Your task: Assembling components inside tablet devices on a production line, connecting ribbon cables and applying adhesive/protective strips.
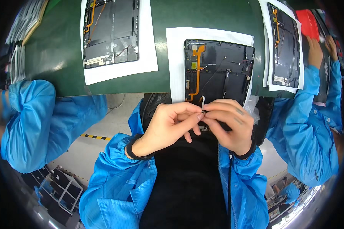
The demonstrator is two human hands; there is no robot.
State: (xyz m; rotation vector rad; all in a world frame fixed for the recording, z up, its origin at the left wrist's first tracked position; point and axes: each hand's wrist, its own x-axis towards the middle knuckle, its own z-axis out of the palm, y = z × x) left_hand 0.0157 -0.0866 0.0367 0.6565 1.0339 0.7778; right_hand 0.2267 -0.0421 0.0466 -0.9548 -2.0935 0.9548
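My left hand (168, 124) and my right hand (233, 121) meet fingertip to fingertip over the near edge of an open black tablet housing (214, 78). Both pinch at a tiny dark piece (203, 112), too small and too covered to name. A thin white strip (203, 100) sticks up beside the right fingertips; whether it belongs to the dark piece I cannot tell. An orange flex cable (198, 74) runs down the left part of the housing, and thin wires cross its middle. White paper (176, 57) lies underneath. My hands hide the housing's near end.
On the green table (65, 45), another tablet housing (112, 34) lies on paper at the left, and a third housing (286, 45) at the right. Co-workers in blue sleeves sit on both sides. A red bin (307, 23) stands at the far right, stacked trays (25, 23) at the far left.
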